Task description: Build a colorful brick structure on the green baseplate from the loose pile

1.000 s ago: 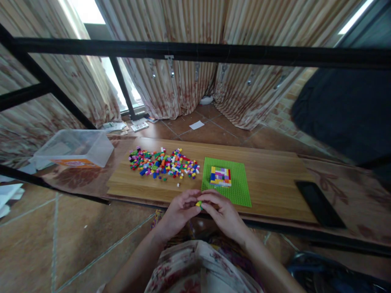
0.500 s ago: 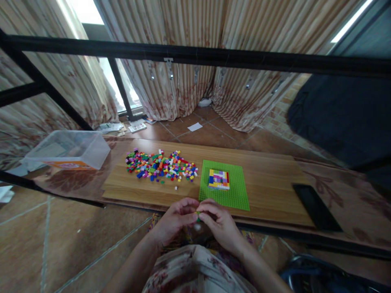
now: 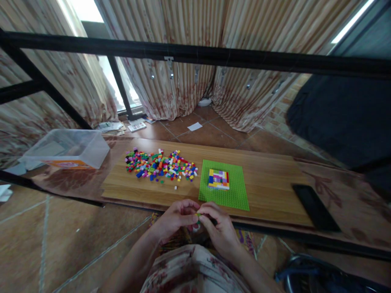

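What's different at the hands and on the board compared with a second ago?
The left hand and right hand have drawn slightly toward the body, and less yellow shows on the small piece between their fingers. Nothing was visibly let go. The brick pile, green baseplate and built block stayed put.

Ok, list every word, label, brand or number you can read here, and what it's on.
Nothing is readable.
Orange label on the clear plastic box: pale marks, too blurred to read.
White printed item on the floor: dark print, too small to read.
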Available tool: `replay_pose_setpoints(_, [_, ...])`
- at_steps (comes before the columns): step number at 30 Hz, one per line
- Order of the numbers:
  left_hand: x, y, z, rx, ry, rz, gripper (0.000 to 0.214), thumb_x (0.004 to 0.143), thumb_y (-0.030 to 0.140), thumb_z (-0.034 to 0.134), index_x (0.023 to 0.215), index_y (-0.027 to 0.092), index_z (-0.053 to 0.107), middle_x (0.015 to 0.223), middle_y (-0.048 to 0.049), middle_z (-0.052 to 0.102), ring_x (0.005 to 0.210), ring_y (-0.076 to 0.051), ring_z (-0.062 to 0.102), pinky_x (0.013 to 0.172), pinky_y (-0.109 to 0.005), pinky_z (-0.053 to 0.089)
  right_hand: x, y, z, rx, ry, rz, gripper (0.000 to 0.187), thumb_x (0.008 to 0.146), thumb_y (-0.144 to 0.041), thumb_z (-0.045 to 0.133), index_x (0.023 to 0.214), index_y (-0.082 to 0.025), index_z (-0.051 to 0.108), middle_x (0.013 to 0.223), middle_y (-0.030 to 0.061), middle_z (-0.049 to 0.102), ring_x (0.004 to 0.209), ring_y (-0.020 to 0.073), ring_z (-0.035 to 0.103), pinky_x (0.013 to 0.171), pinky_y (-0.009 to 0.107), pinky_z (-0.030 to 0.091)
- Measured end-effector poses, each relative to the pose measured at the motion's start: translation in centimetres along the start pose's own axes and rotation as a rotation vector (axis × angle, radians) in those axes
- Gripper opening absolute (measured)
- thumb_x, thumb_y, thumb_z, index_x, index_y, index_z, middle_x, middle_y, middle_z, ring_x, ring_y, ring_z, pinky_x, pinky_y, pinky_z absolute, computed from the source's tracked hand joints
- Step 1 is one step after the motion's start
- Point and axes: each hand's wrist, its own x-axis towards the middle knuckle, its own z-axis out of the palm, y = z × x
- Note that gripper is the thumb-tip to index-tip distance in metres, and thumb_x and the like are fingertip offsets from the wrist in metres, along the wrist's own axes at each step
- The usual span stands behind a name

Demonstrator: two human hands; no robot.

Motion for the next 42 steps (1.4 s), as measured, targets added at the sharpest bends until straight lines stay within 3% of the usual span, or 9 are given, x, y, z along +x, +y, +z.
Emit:
replay_pose_setpoints(12, [-0.2, -0.3, 0.1, -0.052, 0.046, -0.065, 0.044, 0.060, 0.033, 0.084, 0.094, 0.013, 0.064, 0.072, -0.0018, 0.065, 0.060, -0.011, 0.060, 0.057, -0.021, 0.044, -0.5, 0.5, 0.7, -0.005, 0.045, 0.021, 0.014, 0.089, -0.023, 0.053, 0.083, -0.024, 0.065, 0.089, 0.0034, 0.063, 0.084, 0.0156, 0.060, 0.076, 0.028, 0.047])
replay_pose_setpoints(19, [-0.2, -0.6, 0.6, -0.213, 0.037, -0.048, 0.041, 0.066, 0.027, 0.080, 0.102, 0.017, 0.063, 0.087, -0.0043, 0.068, 0.071, -0.014, 0.066, 0.065, -0.024, 0.051, 0.1, 0.4, -0.3, -0.052, 0.024, 0.025, 0.013, 0.090, -0.028, 0.053, 0.088, -0.024, 0.065, 0.091, 0.0036, 0.064, 0.087, 0.0161, 0.061, 0.077, 0.028, 0.047])
replay_pose_setpoints(23, [-0.1, -1.1, 0.7, -0.281, 0.039, -0.040, 0.033, 0.067, 0.021, 0.077, 0.098, 0.016, 0.065, 0.085, -0.0052, 0.068, 0.072, -0.013, 0.065, 0.063, -0.022, 0.051, 0.3, 0.9, -0.6, -0.038, 0.080, 0.045, 0.014, 0.089, -0.031, 0.053, 0.091, -0.023, 0.065, 0.090, 0.0041, 0.064, 0.085, 0.0166, 0.061, 0.076, 0.029, 0.048])
replay_pose_setpoints(27, [0.0, -1.2, 0.8, -0.306, 0.093, -0.059, 0.026, 0.069, 0.023, 0.075, 0.092, 0.014, 0.066, 0.083, -0.0063, 0.068, 0.069, -0.011, 0.062, 0.059, -0.019, 0.047, 0.2, 1.4, -0.4, 0.042, 0.115, 0.095, 0.018, 0.088, -0.035, 0.054, 0.093, -0.023, 0.067, 0.088, 0.0037, 0.066, 0.085, 0.0169, 0.062, 0.077, 0.029, 0.048])
replay_pose_setpoints(32, [0.1, -1.1, 1.2, -0.220, 0.152, -0.047, 0.031, 0.072, 0.041, 0.073, 0.084, 0.013, 0.067, 0.074, -0.0026, 0.064, 0.059, -0.007, 0.054, 0.052, -0.017, 0.039, 0.2, 1.5, -0.3, 0.182, 0.115, 0.198, 0.023, 0.087, -0.038, 0.055, 0.096, -0.022, 0.068, 0.088, 0.0041, 0.068, 0.084, 0.0173, 0.063, 0.077, 0.030, 0.050])
replay_pose_setpoints(38, [0.6, -0.9, 2.1, -0.099, 0.189, 0.023, 0.030, 0.067, 0.040, 0.076, 0.075, 0.014, 0.064, 0.064, 0.0021, 0.059, 0.048, -0.003, 0.041, 0.046, -0.017, 0.028, 0.3, 1.6, -0.4, 0.174, 0.090, 0.113, 0.018, 0.085, -0.032, 0.058, 0.093, -0.024, 0.072, 0.092, 0.0041, 0.068, 0.090, 0.0173, 0.063, 0.081, 0.031, 0.049])
replay_pose_setpoints(42, [1.1, -1.2, 2.6, -0.136, 0.227, 0.047, 0.030, 0.064, 0.037, 0.078, 0.076, 0.013, 0.065, 0.065, 0.0015, 0.059, 0.050, -0.004, 0.043, 0.046, -0.016, 0.027, 0.4, 1.8, 0.5, 0.265, 0.237, 0.215, 0.018, 0.080, -0.034, 0.065, 0.093, -0.023, 0.071, 0.084, 0.0030, 0.069, 0.079, 0.0160, 0.064, 0.073, 0.030, 0.052])
